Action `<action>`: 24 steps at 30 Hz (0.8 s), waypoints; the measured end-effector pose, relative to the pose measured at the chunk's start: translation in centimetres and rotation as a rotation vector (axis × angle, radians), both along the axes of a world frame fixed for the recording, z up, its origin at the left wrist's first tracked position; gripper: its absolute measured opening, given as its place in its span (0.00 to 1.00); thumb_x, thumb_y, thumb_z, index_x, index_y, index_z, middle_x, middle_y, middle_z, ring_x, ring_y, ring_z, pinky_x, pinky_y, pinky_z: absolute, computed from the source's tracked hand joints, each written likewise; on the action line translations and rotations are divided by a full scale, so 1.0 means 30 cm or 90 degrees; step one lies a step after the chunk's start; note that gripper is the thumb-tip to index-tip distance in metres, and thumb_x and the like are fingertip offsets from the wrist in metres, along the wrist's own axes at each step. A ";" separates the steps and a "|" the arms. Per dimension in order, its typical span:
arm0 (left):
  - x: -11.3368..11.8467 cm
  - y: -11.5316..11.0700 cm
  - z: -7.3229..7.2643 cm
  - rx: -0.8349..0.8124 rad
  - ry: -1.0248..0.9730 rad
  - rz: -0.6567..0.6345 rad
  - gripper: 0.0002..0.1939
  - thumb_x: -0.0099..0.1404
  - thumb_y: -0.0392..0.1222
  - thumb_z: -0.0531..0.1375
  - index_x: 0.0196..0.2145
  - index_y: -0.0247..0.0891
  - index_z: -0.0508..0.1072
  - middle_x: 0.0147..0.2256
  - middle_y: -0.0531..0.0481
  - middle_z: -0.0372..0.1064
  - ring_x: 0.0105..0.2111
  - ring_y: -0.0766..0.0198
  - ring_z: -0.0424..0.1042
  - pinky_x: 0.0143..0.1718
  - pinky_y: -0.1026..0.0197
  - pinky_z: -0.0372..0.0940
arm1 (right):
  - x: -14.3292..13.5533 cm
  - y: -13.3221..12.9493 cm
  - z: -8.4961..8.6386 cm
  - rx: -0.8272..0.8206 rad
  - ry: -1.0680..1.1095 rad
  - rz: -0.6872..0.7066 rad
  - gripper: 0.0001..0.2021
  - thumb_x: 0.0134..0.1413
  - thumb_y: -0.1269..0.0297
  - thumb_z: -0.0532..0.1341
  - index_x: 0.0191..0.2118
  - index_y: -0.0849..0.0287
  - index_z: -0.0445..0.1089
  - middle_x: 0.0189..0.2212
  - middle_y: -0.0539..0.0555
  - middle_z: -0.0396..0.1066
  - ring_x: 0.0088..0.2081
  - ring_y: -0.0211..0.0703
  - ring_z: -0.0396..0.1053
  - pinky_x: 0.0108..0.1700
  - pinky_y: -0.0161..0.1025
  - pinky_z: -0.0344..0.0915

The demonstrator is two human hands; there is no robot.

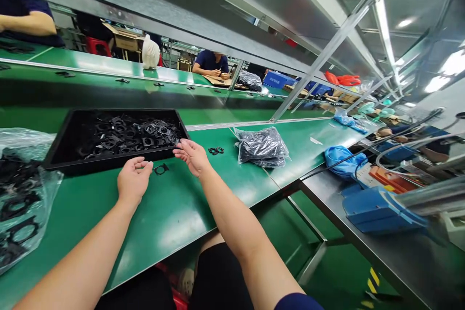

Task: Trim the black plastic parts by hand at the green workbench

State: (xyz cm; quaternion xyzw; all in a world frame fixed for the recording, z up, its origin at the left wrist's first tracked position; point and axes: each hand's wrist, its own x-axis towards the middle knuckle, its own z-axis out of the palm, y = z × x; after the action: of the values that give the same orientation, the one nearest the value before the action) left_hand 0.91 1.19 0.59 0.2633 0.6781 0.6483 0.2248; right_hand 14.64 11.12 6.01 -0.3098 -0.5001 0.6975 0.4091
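My left hand (134, 180) is held over the green worktable with its fingers loosely curled and the thumb apart; I see nothing in it. Just right of its thumb, a flat black ring-shaped part (161, 169) lies on the table. My right hand (195, 157) is at the tray's near right corner, palm turned inward, fingers bent and slightly apart, with no held part visible. The black tray (109, 162) contains a heap of similar black plastic parts (127, 135). To the right of my right hand, a few small black ring parts (216, 150) lie on the table.
A clear bag of black parts (22, 208) lies at the left, another filled plastic bag (261, 146) right of centre. Overhead runs a metal shelf (218, 24). At right, a side bench bears a blue machine (378, 208) and cables. Co-workers (212, 64) sit beyond a conveyor with spaced parts.
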 end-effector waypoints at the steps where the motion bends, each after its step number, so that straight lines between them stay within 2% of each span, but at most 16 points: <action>1: 0.000 -0.003 0.000 -0.014 0.015 -0.006 0.26 0.50 0.51 0.63 0.45 0.36 0.69 0.36 0.46 0.73 0.29 0.63 0.73 0.31 0.59 0.69 | -0.009 -0.003 -0.008 0.036 -0.026 -0.042 0.16 0.48 0.60 0.63 0.43 0.61 0.67 0.33 0.51 0.72 0.27 0.34 0.70 0.29 0.32 0.68; 3: 0.002 -0.011 0.005 -0.052 0.062 -0.018 0.24 0.51 0.52 0.63 0.43 0.37 0.70 0.36 0.46 0.73 0.31 0.61 0.74 0.34 0.58 0.69 | -0.008 -0.010 -0.046 0.140 -0.145 -0.141 0.16 0.50 0.60 0.61 0.45 0.61 0.67 0.34 0.52 0.71 0.27 0.34 0.68 0.31 0.34 0.68; 5: 0.005 -0.021 0.012 -0.091 0.145 -0.035 0.20 0.53 0.51 0.61 0.41 0.39 0.72 0.38 0.46 0.74 0.33 0.59 0.74 0.38 0.56 0.69 | 0.015 -0.006 -0.093 0.262 -0.288 -0.260 0.15 0.52 0.61 0.59 0.45 0.62 0.68 0.34 0.54 0.71 0.29 0.36 0.67 0.37 0.37 0.68; 7: 0.009 -0.029 0.016 -0.122 0.264 -0.067 0.17 0.55 0.51 0.60 0.40 0.40 0.74 0.41 0.46 0.74 0.38 0.57 0.73 0.42 0.54 0.68 | 0.052 0.014 -0.128 0.360 -0.417 -0.360 0.14 0.53 0.65 0.57 0.46 0.63 0.68 0.38 0.57 0.70 0.36 0.40 0.67 0.45 0.39 0.65; 9: 0.012 -0.034 0.012 -0.142 0.390 -0.118 0.17 0.57 0.49 0.58 0.43 0.41 0.74 0.48 0.45 0.71 0.46 0.54 0.71 0.49 0.51 0.64 | 0.086 0.042 -0.142 0.412 -0.537 -0.408 0.16 0.53 0.68 0.56 0.48 0.63 0.68 0.45 0.60 0.68 0.46 0.45 0.65 0.51 0.43 0.62; 12: 0.015 -0.037 0.000 -0.174 0.519 -0.201 0.21 0.58 0.46 0.58 0.48 0.38 0.72 0.54 0.43 0.66 0.55 0.50 0.62 0.57 0.48 0.56 | 0.111 0.070 -0.144 0.395 -0.694 -0.373 0.18 0.51 0.69 0.59 0.50 0.61 0.68 0.52 0.62 0.64 0.53 0.53 0.60 0.54 0.48 0.57; 15: 0.016 -0.040 -0.004 -0.216 0.564 -0.227 0.20 0.59 0.45 0.57 0.48 0.37 0.73 0.51 0.42 0.70 0.55 0.49 0.62 0.57 0.47 0.55 | 0.107 0.065 -0.143 0.393 -0.760 -0.303 0.16 0.52 0.69 0.58 0.48 0.59 0.70 0.51 0.60 0.66 0.52 0.53 0.60 0.53 0.49 0.57; 19: 0.017 -0.042 0.008 -0.206 0.552 -0.219 0.16 0.58 0.44 0.58 0.44 0.39 0.74 0.43 0.44 0.74 0.47 0.51 0.68 0.52 0.49 0.61 | 0.078 0.018 -0.145 0.498 -0.696 -0.270 0.14 0.54 0.69 0.56 0.46 0.59 0.71 0.46 0.58 0.69 0.49 0.47 0.62 0.52 0.43 0.58; 22: 0.020 -0.040 0.017 -0.179 0.531 -0.214 0.14 0.57 0.43 0.59 0.41 0.41 0.75 0.39 0.47 0.75 0.44 0.51 0.70 0.50 0.49 0.62 | 0.047 -0.028 -0.147 0.589 -0.645 -0.143 0.13 0.58 0.62 0.54 0.44 0.60 0.72 0.41 0.57 0.70 0.45 0.44 0.64 0.50 0.39 0.60; 24: 0.023 -0.041 0.022 -0.175 0.522 -0.208 0.13 0.56 0.43 0.60 0.40 0.41 0.75 0.38 0.47 0.75 0.43 0.51 0.70 0.50 0.49 0.62 | 0.028 -0.057 -0.145 0.640 -0.654 -0.066 0.16 0.58 0.57 0.55 0.44 0.60 0.72 0.42 0.58 0.69 0.44 0.46 0.64 0.50 0.41 0.60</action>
State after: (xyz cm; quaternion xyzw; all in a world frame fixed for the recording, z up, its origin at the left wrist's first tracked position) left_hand 1.59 -0.04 1.23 0.5691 0.7404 0.3507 0.0697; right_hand 15.47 9.42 1.65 -0.3958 -0.8748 0.1288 0.2479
